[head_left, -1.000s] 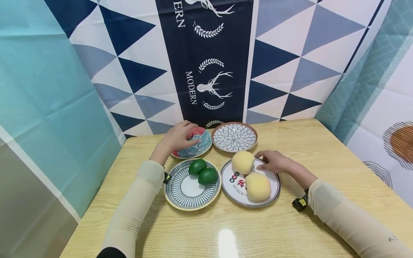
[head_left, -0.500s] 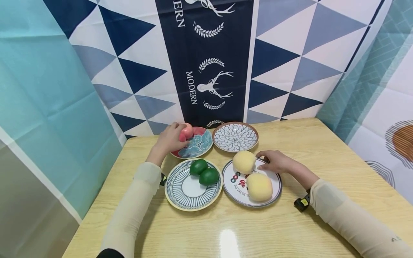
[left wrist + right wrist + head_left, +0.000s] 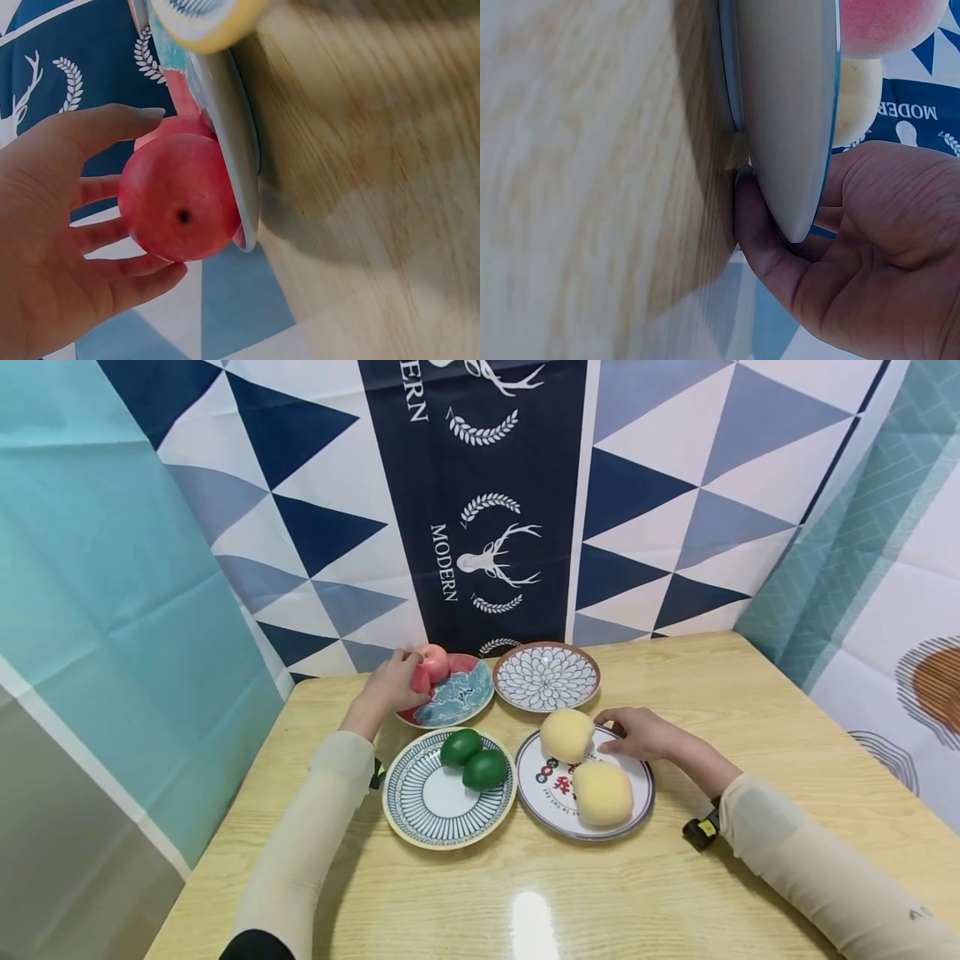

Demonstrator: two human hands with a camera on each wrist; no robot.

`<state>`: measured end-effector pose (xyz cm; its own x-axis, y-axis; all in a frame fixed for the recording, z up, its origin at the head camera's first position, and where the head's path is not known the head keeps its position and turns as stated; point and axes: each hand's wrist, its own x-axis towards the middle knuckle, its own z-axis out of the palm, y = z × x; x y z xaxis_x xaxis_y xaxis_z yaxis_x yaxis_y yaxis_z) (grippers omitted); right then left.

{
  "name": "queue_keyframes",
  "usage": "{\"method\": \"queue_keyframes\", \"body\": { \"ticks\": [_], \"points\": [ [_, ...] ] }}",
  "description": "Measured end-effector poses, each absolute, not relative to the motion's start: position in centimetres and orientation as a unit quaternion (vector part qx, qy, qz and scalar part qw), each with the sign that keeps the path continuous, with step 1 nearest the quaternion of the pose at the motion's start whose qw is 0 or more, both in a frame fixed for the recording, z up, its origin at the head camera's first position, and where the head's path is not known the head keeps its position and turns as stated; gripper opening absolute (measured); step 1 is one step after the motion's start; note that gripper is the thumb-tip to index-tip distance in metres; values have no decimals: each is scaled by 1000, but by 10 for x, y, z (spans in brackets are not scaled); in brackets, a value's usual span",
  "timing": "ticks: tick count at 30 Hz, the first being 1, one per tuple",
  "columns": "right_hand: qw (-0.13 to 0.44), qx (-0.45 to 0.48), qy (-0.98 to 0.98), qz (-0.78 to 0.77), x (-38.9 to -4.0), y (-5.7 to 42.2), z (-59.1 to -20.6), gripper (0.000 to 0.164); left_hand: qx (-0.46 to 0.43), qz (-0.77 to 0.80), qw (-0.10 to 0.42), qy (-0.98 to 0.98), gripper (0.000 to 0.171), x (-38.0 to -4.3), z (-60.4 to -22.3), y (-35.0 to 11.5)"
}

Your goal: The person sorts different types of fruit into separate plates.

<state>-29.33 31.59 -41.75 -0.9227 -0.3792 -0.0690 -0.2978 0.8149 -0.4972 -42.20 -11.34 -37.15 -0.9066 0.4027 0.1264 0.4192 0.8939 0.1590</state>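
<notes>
My left hand [image 3: 386, 685] curls round a red apple [image 3: 180, 199] at the left edge of a red and blue flower plate [image 3: 461, 697]. In the left wrist view the thumb lies along the apple's top, with fingers behind and beneath it. A second apple [image 3: 435, 662] sits just behind on the same plate. My right hand [image 3: 641, 735] grips the right rim of a white plate [image 3: 536, 797] with red lettering. A finger is tucked under this rim in the right wrist view. Two yellow peaches [image 3: 603, 793] rest on that plate.
Two dark green oval fruits [image 3: 484, 769] lie on a striped plate [image 3: 420, 806] at front left. A brown-rimmed petal-pattern plate [image 3: 546, 678] stands behind. All are on a wooden table [image 3: 420, 902], with a patterned cloth [image 3: 495, 468] hanging along its back edge.
My left hand has drawn back left and slightly toward me, uncovering the rear apple and more of the flower plate. My right hand has stayed at the white plate's rim.
</notes>
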Motion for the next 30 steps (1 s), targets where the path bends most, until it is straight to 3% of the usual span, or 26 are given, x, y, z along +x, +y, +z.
{"method": "queue_keyframes", "body": {
  "ticks": [8, 30],
  "points": [
    [89, -174, 949, -246, -292, 317, -424, 51, -197, -92, 3, -976, 85, -427, -379, -112],
    [72, -185, 950, -242, -295, 319, -423, 47, -207, -85, 3, -975, 85, -430, -377, -113]
  ]
}}
